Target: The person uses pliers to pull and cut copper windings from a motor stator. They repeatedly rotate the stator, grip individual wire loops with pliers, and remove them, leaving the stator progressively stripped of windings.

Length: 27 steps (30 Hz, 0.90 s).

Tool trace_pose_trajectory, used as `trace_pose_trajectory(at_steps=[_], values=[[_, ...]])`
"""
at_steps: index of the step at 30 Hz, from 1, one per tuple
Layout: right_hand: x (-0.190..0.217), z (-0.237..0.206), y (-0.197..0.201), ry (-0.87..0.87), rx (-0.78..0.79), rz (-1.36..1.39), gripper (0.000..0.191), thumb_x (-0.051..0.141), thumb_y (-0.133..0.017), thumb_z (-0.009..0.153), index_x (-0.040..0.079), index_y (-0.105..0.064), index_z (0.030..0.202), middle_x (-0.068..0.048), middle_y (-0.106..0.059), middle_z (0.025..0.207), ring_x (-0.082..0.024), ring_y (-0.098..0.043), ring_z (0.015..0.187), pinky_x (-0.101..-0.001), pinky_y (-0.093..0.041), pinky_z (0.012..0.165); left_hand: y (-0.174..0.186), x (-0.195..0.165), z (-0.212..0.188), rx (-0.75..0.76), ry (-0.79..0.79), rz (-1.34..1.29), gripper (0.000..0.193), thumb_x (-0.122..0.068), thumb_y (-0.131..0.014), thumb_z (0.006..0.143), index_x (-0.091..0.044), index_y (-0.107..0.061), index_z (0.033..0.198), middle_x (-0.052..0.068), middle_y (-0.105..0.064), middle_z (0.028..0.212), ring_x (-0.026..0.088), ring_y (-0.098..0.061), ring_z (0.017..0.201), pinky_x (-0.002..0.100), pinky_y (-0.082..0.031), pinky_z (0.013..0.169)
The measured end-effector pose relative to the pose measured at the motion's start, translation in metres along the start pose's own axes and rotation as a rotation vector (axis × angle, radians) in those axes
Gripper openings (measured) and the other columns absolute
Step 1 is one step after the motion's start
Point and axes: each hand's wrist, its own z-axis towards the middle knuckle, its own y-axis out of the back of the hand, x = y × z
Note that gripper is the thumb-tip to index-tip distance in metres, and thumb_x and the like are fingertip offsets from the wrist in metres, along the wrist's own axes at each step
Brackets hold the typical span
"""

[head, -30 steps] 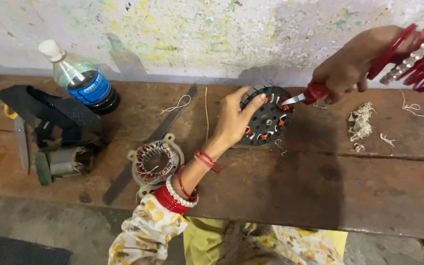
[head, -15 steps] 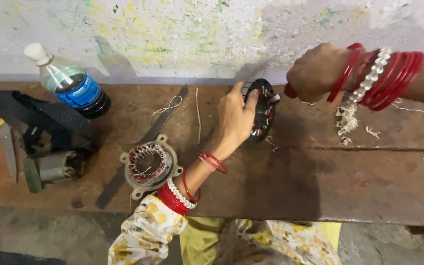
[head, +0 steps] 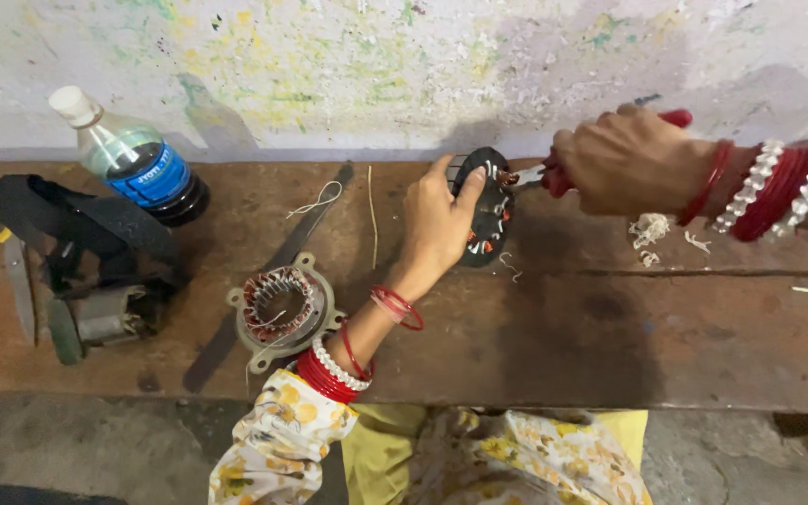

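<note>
- Left hand (head: 437,224) grips the dark motor stator (head: 486,210), propped on edge on the wooden bench (head: 563,327).
- Right hand (head: 624,159), at the stator's 3 o'clock, is closed around red-handled pliers (head: 554,174) touching its rim.
- A second stator (head: 281,304) lies at 8 o'clock.

your left hand (head: 437,224) reaching forward, fingers curling in a grip, your right hand (head: 624,159) clenching in a fist, wrist bending inward
</note>
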Motion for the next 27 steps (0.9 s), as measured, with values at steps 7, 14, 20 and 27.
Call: trace_pose_trajectory(at_steps=[7,14,20,27], values=[[-0.019,0.019,-0.051,0.242,-0.606,0.115,0.024,0.026,-0.06,0.09,0.005,-0.061,0.102,-0.012,-0.067,0.084,-0.023,-0.064,0.068,-0.041,-0.055,0.074,0.008,0.007,-0.004,0.063,-0.025,-0.273,0.031,-0.025,-0.071,0.096,0.002,-0.07,0.113,0.015,-0.077,0.089,0.021,-0.075,0.08,0.035,-0.057,0.072],[-0.016,0.033,-0.089,0.301,-0.941,0.211,0.022,0.018,-0.069,0.079,0.01,-0.062,0.098,-0.007,-0.065,0.087,-0.024,-0.064,0.083,-0.042,-0.05,0.088,0.013,0.027,0.002,0.228,0.171,-0.444,0.029,-0.024,-0.069,0.098,0.004,-0.075,0.104,0.0,-0.067,0.077,0.006,-0.052,0.07,0.028,-0.045,0.062],[0.005,0.024,-0.098,0.092,-0.933,0.164,0.031,0.02,-0.071,0.079,0.012,-0.066,0.108,-0.005,-0.07,0.098,-0.023,-0.062,0.101,-0.0404,-0.044,0.096,0.012,0.034,-0.003,0.192,0.08,-0.449,0.032,-0.027,-0.068,0.099,0.004,-0.073,0.105,-0.002,-0.069,0.083,0.004,-0.057,0.078,0.026,-0.05,0.07],[0.019,-0.007,-0.097,-0.08,-0.7,0.413,0.022,0.017,-0.066,0.097,0.007,-0.064,0.117,-0.013,-0.07,0.105,-0.031,-0.065,0.091,-0.0432,-0.055,0.075,0.016,0.03,-0.004,0.209,0.087,-0.491,0.031,-0.025,-0.066,0.102,0.005,-0.072,0.105,0.0,-0.071,0.085,0.004,-0.059,0.08,0.026,-0.052,0.072]])
